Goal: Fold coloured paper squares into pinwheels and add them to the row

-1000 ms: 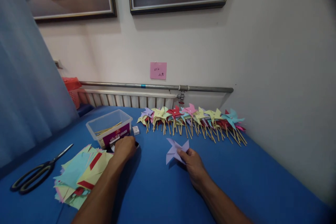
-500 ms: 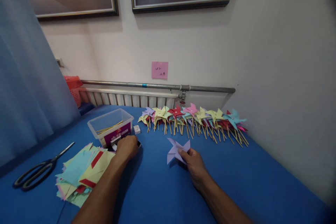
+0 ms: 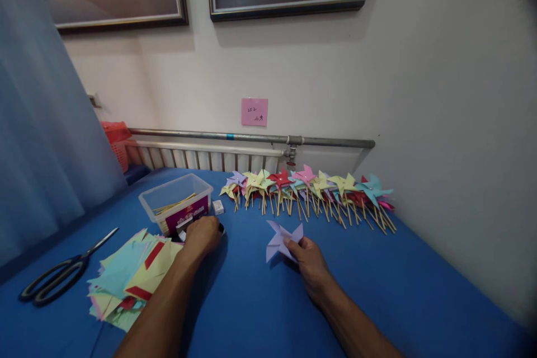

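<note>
My right hand (image 3: 308, 260) pinches a folded lavender paper pinwheel head (image 3: 282, 239) and holds it on the blue table (image 3: 403, 285). My left hand (image 3: 202, 236) rests with fingers curled over a small dark thing in front of the clear plastic box (image 3: 176, 201); what the fingers grip is hidden. The box holds thin wooden sticks. A row of finished paper pinwheels on sticks (image 3: 310, 193) lies along the far edge.
A loose pile of coloured paper squares (image 3: 130, 277) lies left of my left arm. Black scissors (image 3: 59, 277) lie at the far left. A small white box (image 3: 217, 207) sits by the plastic box. A radiator and pipe (image 3: 251, 138) run behind, with an orange basket (image 3: 115, 142).
</note>
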Tool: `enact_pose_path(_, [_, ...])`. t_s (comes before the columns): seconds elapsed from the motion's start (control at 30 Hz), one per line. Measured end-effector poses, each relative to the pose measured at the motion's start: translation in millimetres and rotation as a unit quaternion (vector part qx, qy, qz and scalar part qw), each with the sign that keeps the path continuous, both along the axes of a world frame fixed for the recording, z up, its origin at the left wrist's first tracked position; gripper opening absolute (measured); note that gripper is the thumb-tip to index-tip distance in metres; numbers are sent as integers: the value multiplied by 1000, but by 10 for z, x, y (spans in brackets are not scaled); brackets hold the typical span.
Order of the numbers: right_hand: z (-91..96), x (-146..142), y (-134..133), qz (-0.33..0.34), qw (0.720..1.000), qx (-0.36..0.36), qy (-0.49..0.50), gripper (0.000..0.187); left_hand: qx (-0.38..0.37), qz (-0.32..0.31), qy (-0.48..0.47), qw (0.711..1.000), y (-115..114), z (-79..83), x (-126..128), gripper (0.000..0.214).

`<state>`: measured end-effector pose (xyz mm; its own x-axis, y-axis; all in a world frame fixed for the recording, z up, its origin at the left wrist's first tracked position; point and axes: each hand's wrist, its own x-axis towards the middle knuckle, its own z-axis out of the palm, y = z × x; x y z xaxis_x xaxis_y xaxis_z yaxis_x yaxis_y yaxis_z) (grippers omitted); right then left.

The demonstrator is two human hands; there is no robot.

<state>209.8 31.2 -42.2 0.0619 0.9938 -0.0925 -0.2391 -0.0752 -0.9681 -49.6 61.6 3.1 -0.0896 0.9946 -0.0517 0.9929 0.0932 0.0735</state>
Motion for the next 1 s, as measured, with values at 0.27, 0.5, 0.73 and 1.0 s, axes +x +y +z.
enact_pose_path(0.27, [-24,-1,21,-7,1000,3,-1,36,2,-4,20,1000,14,-26,-7,33])
enact_pose_path(0.5, [-33,6,27,-1,1000,-2,4,39,13,5,29,999,17,-56,13,35])
enact_pose_path(0.73, [20,-2,-5,4,1000,-1,5,34,3,7,3,1000,21,-38,-1,34])
enact_pose_path(1.0, [1,-9,8,3,1000,-3,-3,38,-10,-3,13,1000,23,-32,-9,32])
